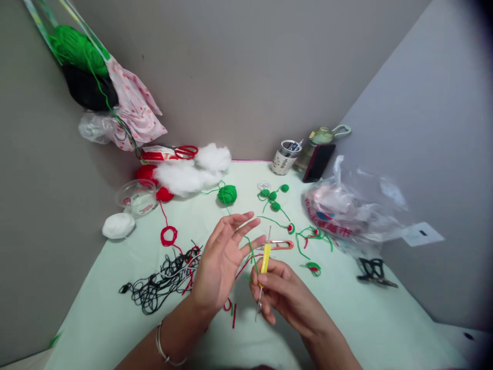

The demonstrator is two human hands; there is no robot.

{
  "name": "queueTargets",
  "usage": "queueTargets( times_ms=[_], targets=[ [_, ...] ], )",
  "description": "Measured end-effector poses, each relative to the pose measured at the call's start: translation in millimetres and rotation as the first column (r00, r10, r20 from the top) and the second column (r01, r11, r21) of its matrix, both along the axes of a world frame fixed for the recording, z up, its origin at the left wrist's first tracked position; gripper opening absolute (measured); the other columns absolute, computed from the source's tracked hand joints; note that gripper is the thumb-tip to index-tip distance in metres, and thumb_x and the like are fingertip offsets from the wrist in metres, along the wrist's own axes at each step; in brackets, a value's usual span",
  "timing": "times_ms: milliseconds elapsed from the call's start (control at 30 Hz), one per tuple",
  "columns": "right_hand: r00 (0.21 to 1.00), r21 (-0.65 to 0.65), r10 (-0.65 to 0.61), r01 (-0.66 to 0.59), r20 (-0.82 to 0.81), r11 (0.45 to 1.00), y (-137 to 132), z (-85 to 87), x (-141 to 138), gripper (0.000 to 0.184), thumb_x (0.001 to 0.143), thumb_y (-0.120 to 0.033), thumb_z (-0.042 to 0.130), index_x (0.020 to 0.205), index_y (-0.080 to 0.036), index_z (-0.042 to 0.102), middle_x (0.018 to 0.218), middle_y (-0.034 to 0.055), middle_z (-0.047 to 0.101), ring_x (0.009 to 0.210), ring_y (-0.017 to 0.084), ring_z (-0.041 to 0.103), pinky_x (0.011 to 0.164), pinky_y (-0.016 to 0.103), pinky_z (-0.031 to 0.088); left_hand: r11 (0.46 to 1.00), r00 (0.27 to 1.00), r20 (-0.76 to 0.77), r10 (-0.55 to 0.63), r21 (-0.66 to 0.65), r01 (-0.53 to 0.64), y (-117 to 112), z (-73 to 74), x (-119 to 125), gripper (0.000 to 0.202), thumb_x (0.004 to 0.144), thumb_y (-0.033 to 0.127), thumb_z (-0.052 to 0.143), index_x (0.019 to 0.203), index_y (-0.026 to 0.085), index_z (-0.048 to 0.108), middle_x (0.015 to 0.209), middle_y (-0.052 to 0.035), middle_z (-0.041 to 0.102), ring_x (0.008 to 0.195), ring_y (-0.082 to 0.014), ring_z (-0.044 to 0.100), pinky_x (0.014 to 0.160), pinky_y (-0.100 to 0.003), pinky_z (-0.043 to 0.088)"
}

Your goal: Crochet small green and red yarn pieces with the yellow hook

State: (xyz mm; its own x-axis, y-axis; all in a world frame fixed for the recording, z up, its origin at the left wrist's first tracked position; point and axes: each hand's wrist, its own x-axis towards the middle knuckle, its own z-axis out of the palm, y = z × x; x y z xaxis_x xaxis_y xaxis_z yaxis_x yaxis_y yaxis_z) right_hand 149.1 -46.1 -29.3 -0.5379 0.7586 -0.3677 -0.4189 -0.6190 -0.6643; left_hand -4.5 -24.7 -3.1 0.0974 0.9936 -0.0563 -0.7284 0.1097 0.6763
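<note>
My right hand (pixel 283 288) is closed around a crochet hook (pixel 264 264) with a yellow handle and metal ends. To its left, my left hand (pixel 225 262) is raised with the palm turned up and the fingers spread. A strand of green yarn (pixel 252 252) runs by the left fingers down to the right hand. Behind the hands lies a green yarn ball (pixel 227 194), with a strand leading toward my left hand. An orange-handled tool (pixel 283 245) rests on the table just beyond the hook. Small green and red crocheted pieces (pixel 314 269) lie to the right.
At left are tangled black cord (pixel 162 282), a white yarn ball (pixel 118 225), a plastic tub (pixel 137 198) and white stuffing (pixel 188 177). A pen tin (pixel 285 158), a phone (pixel 319 163) and a plastic bag (pixel 346 205) stand at right, near black scissors (pixel 373 272).
</note>
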Motion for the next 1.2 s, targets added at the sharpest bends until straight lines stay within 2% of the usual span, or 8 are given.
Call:
queueTargets(
  times_ms=[67, 167, 300, 400, 600, 800, 1000, 1200],
  targets=[
    [1.0, -0.013, 0.002, -0.002, -0.009, 1.0, -0.1, -1.2, -0.8, 0.028, 0.08, -0.034, 0.088, 0.08, -0.014, 0.069, 0.067, 0.0016, 0.073, 0.04, 0.007, 0.061, 0.037, 0.015, 0.049, 0.999, 0.998, 0.044, 0.041, -0.012, -0.041, 2.1, -0.5, 0.5, 0.043, 0.108, 0.041, 0.047, 0.077, 0.022, 0.069, 0.109, -0.006, 0.074, 0.136, -0.029, 0.059, 0.121, -0.055, 0.042],
    [1.0, -0.016, 0.004, -0.004, -0.024, 1.0, 1.6, -1.5, -0.1, 0.027, 0.081, -0.034, 0.087, 0.081, -0.014, 0.068, 0.066, 0.0009, 0.072, 0.04, 0.007, 0.06, 0.037, 0.015, 0.049, 0.967, 0.946, -0.268, 0.183, 0.224, -0.124, 2.0, -10.1, -7.1, 0.062, 0.111, 0.042, 0.037, 0.055, 0.023, 0.057, 0.099, -0.0066, 0.077, 0.138, -0.0283, 0.057, 0.129, -0.054, 0.026],
    [1.0, -0.002, -0.007, 0.007, -0.016, 1.0, 6.8, 0.0, 2.5, 0.027, 0.081, -0.034, 0.087, 0.082, -0.014, 0.068, 0.066, 0.0008, 0.072, 0.041, 0.007, 0.061, 0.038, 0.015, 0.05, 0.717, 0.507, -0.665, 0.549, 0.686, 0.122, 1.8, -28.0, -19.6, 0.037, 0.103, 0.023, 0.052, 0.072, 0.023, 0.074, 0.114, -0.0095, 0.08, 0.141, -0.0311, 0.055, 0.131, -0.058, 0.012],
    [1.0, 0.013, -0.024, 0.024, -0.014, 1.0, 11.9, 0.8, 2.2, 0.027, 0.082, -0.034, 0.087, 0.082, -0.015, 0.069, 0.068, 0.0008, 0.073, 0.041, 0.007, 0.061, 0.038, 0.015, 0.05, 0.735, 0.371, -0.729, 0.576, 0.66, 0.155, 1.0, -34.0, -18.2, 0.023, 0.097, 0.016, 0.06, 0.1, 0.022, 0.082, 0.13, -0.0127, 0.076, 0.151, -0.0329, 0.045, 0.129, -0.06, 0.016],
    [0.993, 0.076, -0.121, 0.121, -0.014, 0.99, 20.0, 3.8, -0.1, 0.026, 0.084, -0.032, 0.086, 0.105, -0.019, 0.076, 0.071, -0.001, 0.073, 0.047, 0.007, 0.064, 0.043, 0.015, 0.053, 0.975, 0.781, -0.595, 0.189, 0.207, -0.078, -3.8, -30.2, -9.5, 0.018, 0.099, 0.029, 0.067, 0.101, 0.029, 0.085, 0.115, -0.0052, 0.076, 0.13, -0.0248, 0.061, 0.111, -0.04, 0.045],
    [0.927, 0.2, -0.372, 0.372, -0.043, 0.906, 21.7, 12.2, -1.1, 0.019, 0.083, -0.034, 0.087, 0.094, -0.021, 0.079, 0.073, -0.001, 0.073, 0.05, 0.006, 0.064, 0.043, 0.014, 0.051, 0.993, 0.86, -0.497, 0.113, 0.042, -0.107, -0.8, -27.3, -8.5, 0.012, 0.09, 0.03, 0.079, 0.099, 0.029, 0.086, 0.09, 0.0008, 0.07, 0.086, -0.0136, 0.064, 0.084, -0.026, 0.051],
    [0.753, 0.575, -0.656, 0.519, 0.041, 0.632, 13.3, 8.8, -22.2, 0.006, 0.094, -0.029, 0.077, 0.095, -0.025, 0.081, 0.083, -0.0003, 0.075, 0.06, 0.009, 0.069, 0.059, 0.021, 0.06, 0.994, 0.947, -0.321, 0.021, -0.091, -0.053, -6.3, -24.8, 6.6, 0.036, 0.083, 0.027, 0.084, 0.119, 0.024, 0.079, 0.079, 0.0023, 0.07, 0.073, -0.0125, 0.066, 0.076, -0.026, 0.054],
    [0.611, 0.889, -0.779, 0.268, 0.14, 0.371, 5.0, 0.3, -21.0, 0.019, 0.099, -0.013, 0.065, 0.103, -0.027, 0.078, 0.092, 0.0007, 0.073, 0.069, 0.011, 0.068, 0.061, 0.024, 0.058, 0.99, 0.966, -0.256, -0.035, -0.142, -0.002, -8.8, -21.9, 4.4, 0.049, 0.083, 0.024, 0.085, 0.131, 0.02, 0.072, 0.081, 0.0025, 0.071, 0.078, -0.0127, 0.068, 0.082, -0.027, 0.056]
  ],
)
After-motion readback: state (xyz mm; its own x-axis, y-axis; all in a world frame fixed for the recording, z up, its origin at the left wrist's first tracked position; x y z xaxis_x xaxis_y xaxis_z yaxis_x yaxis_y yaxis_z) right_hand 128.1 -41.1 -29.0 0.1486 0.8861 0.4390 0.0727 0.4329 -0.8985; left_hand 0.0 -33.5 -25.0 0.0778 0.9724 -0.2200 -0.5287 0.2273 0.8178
